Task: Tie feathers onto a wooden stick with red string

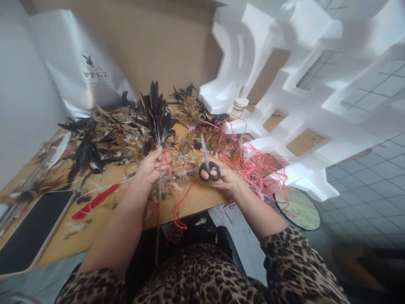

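Observation:
My left hand (154, 166) is closed around a thin stick (157, 228), with a fan of dark feathers (155, 114) standing upright above the fingers. Red string (170, 169) winds about the stick at my fingertips and hangs down past the table edge. In my right hand (225, 177) is a pair of scissors (205, 158) with black handles, blades pointing up and seemingly closed. A finger and thumb pass through or rest at the handle loops. Beside that hand lies a tangled heap of pinkish-red string (259, 164).
Loose feathers (110, 131) cover the wooden table's back left, near a silver bag (85, 63). A phone (34, 232) and a red strip (95, 201) lie at left. White foam packing (316, 84) stands at right, behind a small lidded jar (239, 106).

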`<state>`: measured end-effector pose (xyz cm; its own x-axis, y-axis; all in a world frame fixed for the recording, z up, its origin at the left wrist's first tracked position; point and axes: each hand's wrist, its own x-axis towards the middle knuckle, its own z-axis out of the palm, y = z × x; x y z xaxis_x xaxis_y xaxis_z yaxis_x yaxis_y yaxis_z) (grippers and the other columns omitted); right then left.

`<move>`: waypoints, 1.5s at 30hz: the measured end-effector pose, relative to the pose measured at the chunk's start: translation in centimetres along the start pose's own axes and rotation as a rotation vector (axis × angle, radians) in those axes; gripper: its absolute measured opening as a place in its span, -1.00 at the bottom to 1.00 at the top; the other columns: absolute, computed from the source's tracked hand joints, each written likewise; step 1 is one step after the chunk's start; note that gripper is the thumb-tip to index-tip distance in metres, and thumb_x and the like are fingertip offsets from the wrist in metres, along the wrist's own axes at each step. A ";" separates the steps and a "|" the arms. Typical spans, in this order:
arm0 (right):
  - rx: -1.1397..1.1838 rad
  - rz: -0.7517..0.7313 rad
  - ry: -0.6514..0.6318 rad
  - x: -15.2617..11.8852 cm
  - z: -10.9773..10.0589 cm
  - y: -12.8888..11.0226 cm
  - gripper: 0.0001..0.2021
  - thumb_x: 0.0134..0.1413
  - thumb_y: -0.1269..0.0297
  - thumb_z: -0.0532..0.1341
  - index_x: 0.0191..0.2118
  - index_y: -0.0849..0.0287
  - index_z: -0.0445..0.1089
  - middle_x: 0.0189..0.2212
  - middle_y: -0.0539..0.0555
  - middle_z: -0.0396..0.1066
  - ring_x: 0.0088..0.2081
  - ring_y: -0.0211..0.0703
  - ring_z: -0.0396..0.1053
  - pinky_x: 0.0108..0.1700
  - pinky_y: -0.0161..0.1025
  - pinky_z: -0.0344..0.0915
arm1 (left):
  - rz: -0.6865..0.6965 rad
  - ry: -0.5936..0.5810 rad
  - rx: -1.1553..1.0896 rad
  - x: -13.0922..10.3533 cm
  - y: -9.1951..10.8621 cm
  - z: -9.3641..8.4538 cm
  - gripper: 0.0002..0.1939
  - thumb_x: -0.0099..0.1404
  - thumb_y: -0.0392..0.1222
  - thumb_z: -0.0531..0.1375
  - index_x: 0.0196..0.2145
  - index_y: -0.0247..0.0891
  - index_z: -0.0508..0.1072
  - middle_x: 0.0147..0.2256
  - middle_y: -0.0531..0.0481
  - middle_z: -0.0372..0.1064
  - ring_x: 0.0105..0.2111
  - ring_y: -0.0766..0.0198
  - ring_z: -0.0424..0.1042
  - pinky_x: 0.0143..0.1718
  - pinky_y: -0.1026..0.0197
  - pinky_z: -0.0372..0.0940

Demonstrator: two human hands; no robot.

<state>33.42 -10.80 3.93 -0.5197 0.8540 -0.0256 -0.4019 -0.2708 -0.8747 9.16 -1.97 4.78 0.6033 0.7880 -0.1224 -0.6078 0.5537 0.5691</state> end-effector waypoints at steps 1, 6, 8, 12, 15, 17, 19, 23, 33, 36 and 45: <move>-0.052 0.028 -0.044 0.4 0.5 0.3 -0.44 -0.20 0.13 0.39 -0.07 0.12 0.18 -0.48 -0.05 0.39 -0.71 -0.53 -0.04 -0.70 -0.50 -0.21 | -0.009 -0.001 -0.006 -0.1 0.0 0.1 -0.68 0.38 -0.28 0.00 -0.55 -0.30 0.09 -0.62 0.16 -0.02 -0.78 0.59 -0.06 -0.78 0.48 -0.17; -0.188 0.058 -0.132 1.4 1.8 1.3 -0.37 -0.20 -0.08 0.36 -0.07 0.24 0.25 -0.51 -0.04 0.36 -0.67 -0.52 -0.01 -0.65 -0.47 -0.16 | -0.059 0.026 -0.037 -0.4 0.2 0.3 -0.61 0.41 -0.25 -0.05 -0.60 -0.28 0.03 -0.67 0.17 -0.11 -0.79 0.56 -0.07 -0.80 0.46 -0.21; -0.199 0.062 -0.135 1.6 1.7 1.4 -0.38 -0.18 -0.09 0.34 -0.07 0.24 0.28 -0.51 -0.04 0.35 -0.66 -0.52 -0.04 -0.64 -0.45 -0.19 | -0.069 0.033 -0.044 -0.4 0.2 0.1 -0.61 0.41 -0.24 -0.06 -0.60 -0.28 0.05 -0.68 0.17 -0.12 -0.80 0.56 -0.07 -0.80 0.45 -0.22; -0.288 0.089 -0.138 2.0 1.6 1.2 -0.42 -0.15 -0.05 0.34 -0.07 0.26 0.33 -0.55 -0.05 0.35 -0.65 -0.48 -0.01 -0.63 -0.43 -0.19 | -0.117 0.021 0.002 -0.3 0.0 -0.1 -0.59 0.42 -0.21 -0.09 -0.61 -0.28 0.06 -0.72 0.19 -0.17 -0.82 0.54 -0.14 -0.80 0.45 -0.23; -0.327 0.068 -0.129 2.5 2.3 0.9 -0.43 -0.15 -0.03 0.35 -0.07 0.27 0.36 -0.56 -0.05 0.36 -0.65 -0.48 0.02 -0.62 -0.42 -0.17 | -0.129 0.025 0.055 -0.3 -0.2 0.2 -0.56 0.43 -0.23 -0.14 -0.63 -0.29 0.06 -0.74 0.17 -0.13 -0.83 0.56 -0.21 -0.81 0.46 -0.26; -0.330 0.048 -0.108 2.8 2.9 0.7 -0.45 -0.15 -0.02 0.35 -0.08 0.29 0.37 -0.59 -0.06 0.35 -0.64 -0.47 0.04 -0.61 -0.42 -0.16 | -0.139 0.035 0.072 -0.3 -0.3 0.4 -0.57 0.42 -0.23 -0.13 -0.63 -0.29 0.06 -0.74 0.17 -0.12 -0.82 0.56 -0.22 -0.81 0.47 -0.27; -0.333 0.028 -0.079 3.0 3.3 0.6 -0.48 -0.15 0.02 0.36 -0.12 0.29 0.39 -0.62 -0.07 0.33 -0.63 -0.45 0.07 -0.58 -0.42 -0.12 | -0.157 0.033 0.077 -0.3 -0.3 0.4 -0.59 0.40 -0.22 -0.06 -0.63 -0.28 0.06 -0.75 0.18 -0.14 -0.82 0.55 -0.20 -0.81 0.47 -0.24; -0.322 -0.014 -0.029 3.2 3.3 0.8 -0.52 -0.19 0.06 0.39 -0.17 0.29 0.40 -0.63 -0.09 0.30 -0.60 -0.43 0.15 -0.52 -0.41 -0.02 | -0.131 0.022 0.092 -0.2 -0.5 0.2 -0.67 0.34 -0.28 0.04 -0.59 -0.31 0.14 -0.69 0.15 0.00 -0.81 0.58 -0.11 -0.79 0.48 -0.17; -0.482 -0.073 0.268 3.8 3.4 1.8 -0.51 -0.36 0.22 0.46 -0.22 0.25 0.37 -0.68 -0.22 0.17 -0.63 -0.50 0.05 -0.52 -0.45 -0.04 | -0.107 -0.061 0.305 0.1 -1.3 -0.5 -0.75 0.17 -0.23 0.27 -0.45 -0.29 0.21 -0.60 0.13 0.17 -0.80 0.58 -0.05 -0.81 0.53 -0.16; -0.441 -0.075 0.285 3.9 3.5 2.1 -0.51 -0.35 0.21 0.46 -0.21 0.24 0.36 -0.65 -0.18 0.24 -0.61 -0.48 0.12 -0.50 -0.44 0.02 | -0.113 -0.092 0.312 0.1 -1.2 -0.6 -0.71 0.17 -0.20 0.27 -0.47 -0.28 0.17 -0.64 0.21 0.04 -0.80 0.59 -0.09 -0.81 0.52 -0.13; -0.158 -0.111 0.110 4.4 4.3 2.3 -0.53 -0.11 0.01 0.32 -0.12 0.23 0.35 -0.58 -0.07 0.30 -0.63 -0.47 0.03 -0.58 -0.41 -0.18 | -0.147 -0.099 0.359 0.1 -2.2 0.1 -0.70 0.16 -0.19 0.28 -0.46 -0.29 0.18 -0.65 0.22 0.03 -0.79 0.60 -0.09 -0.80 0.53 -0.15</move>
<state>26.97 -9.61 3.87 -0.3897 0.9205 0.0299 -0.3243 -0.1067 -0.9399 10.67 -3.16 3.60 0.7280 0.6680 -0.1545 -0.3030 0.5156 0.8015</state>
